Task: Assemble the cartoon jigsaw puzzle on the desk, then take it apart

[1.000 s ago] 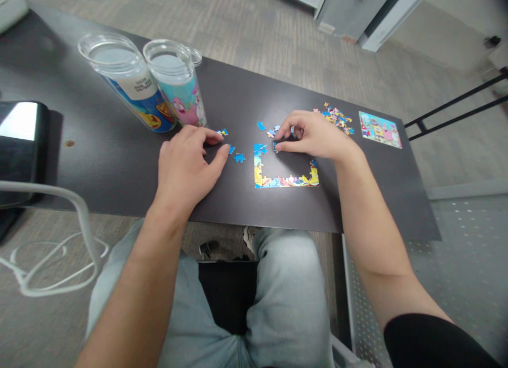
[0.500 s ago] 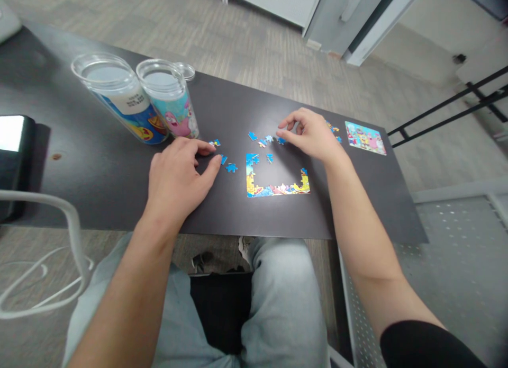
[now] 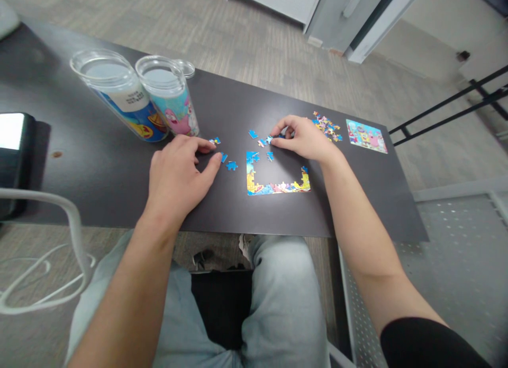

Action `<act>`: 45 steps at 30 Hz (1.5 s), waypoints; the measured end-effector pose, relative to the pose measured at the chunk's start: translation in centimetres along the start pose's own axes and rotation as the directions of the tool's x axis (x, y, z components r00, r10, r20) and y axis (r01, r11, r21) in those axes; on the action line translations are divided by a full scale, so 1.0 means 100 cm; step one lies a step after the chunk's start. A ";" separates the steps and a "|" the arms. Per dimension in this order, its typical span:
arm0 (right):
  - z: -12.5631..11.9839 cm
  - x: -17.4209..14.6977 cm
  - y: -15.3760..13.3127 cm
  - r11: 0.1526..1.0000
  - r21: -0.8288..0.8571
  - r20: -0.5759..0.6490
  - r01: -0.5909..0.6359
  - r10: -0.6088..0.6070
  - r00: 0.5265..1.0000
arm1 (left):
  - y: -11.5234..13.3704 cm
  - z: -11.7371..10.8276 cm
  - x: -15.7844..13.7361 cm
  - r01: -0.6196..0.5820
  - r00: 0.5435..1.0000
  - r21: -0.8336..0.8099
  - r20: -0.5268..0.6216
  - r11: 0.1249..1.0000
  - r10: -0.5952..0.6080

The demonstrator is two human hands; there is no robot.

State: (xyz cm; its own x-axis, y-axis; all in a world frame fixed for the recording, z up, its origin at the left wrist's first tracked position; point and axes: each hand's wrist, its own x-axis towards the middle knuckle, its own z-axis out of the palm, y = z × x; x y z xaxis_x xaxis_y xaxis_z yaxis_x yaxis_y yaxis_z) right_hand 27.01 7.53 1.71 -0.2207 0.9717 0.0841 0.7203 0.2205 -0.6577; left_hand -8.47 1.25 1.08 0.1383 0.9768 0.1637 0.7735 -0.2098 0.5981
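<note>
On the dark table lies a partly joined jigsaw puzzle, its left side, bottom edge and part of the right side forming a frame. My right hand is beyond it, thumb and forefinger closed on a light-blue puzzle piece. Loose blue pieces lie close by, some partly hidden under the fingers. My left hand rests on the table left of the puzzle, thumb and fingers apart. Several small pieces lie at its fingertips.
Two clear-topped printed canisters stand at the back left, a clear lid behind them. A pile of pieces and a picture card lie to the right. A black device and white cable are at far left.
My right hand has moved left and come down to the light-blue piece, closing on it. More of the pile behind it shows. My left hand has stayed in place.
</note>
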 end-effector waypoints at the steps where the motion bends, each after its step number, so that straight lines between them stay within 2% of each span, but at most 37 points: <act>1: 0.000 0.000 -0.001 1.000 0.015 0.010 -0.007 0.007 1.000 | 0.000 0.000 0.000 0.001 1.000 -0.003 -0.001 1.000 -0.001; 17: -0.002 -0.002 -0.001 0.993 0.109 0.085 0.054 -0.064 0.994 | 0.000 0.000 -0.001 -0.003 1.000 -0.011 0.000 1.000 0.003; 28: -0.004 -0.002 -0.007 0.959 0.281 0.198 0.026 -0.084 0.977 | 0.001 0.001 -0.001 0.004 1.000 0.003 0.005 1.000 -0.004; 31: -0.004 -0.003 -0.004 0.953 0.301 0.182 0.038 -0.096 0.979 | -0.001 0.002 0.000 -0.002 1.000 0.006 -0.006 1.000 0.002; 34: -0.007 -0.001 0.002 0.966 0.256 0.105 0.023 -0.051 0.993 | -0.003 0.003 0.000 -0.023 1.000 0.012 -0.013 1.000 0.024; 38: -0.013 0.000 0.009 0.993 0.118 0.025 -0.022 0.019 0.999 | -0.008 0.004 0.002 -0.022 1.000 0.006 -0.014 1.000 0.022; 42: -0.021 -0.002 0.006 0.999 -0.045 -0.090 -0.023 0.019 0.996 | -0.014 0.006 0.002 -0.030 0.998 -0.055 -0.055 0.998 0.027; 45: -0.026 -0.005 0.002 0.993 -0.119 -0.088 -0.022 0.012 0.996 | -0.019 0.008 0.003 -0.048 0.996 -0.100 -0.085 0.994 0.040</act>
State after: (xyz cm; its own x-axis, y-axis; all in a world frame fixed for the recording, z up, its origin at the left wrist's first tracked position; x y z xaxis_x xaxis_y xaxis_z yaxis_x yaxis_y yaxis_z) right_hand 28.96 7.26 3.46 -0.1534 0.9779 0.1423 0.7983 0.2075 -0.5654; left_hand -9.40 1.94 -0.68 0.1162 0.9604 0.2532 0.7004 -0.2600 0.6647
